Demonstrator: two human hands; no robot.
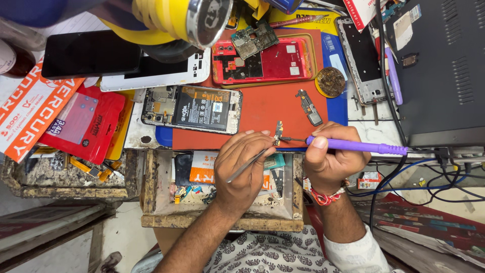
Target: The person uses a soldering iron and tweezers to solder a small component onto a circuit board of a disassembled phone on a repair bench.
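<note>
At the far left of the bench lie a red pouch [81, 124] and a dark phone [91, 53], face up. Right of them an opened phone [192, 108] with its black battery showing lies flat on the orange mat [268, 108], its long axis running left to right.

Nearer the middle, the left hand [242, 167] has its fingers closed around metal tweezers [252, 162]. The tweezers slant from near-left up to far-right, and their tips clamp a small circuit board [278, 132] at the near edge of the mat. This small board stands roughly on end, its long axis running near to far, just beyond the left fingertips.

To the right, the right hand [331, 162] has its fingers wrapped tight on a purple soldering iron [353, 146]. The iron lies almost level, left to right, and its thin tip points left, meeting the small board from the right side. Both hands are close; the left one carries the board, the right one only touches it through the tip.

Farther off sit a red phone frame [262, 60] and a brass wool tip cleaner [330, 82].
</note>
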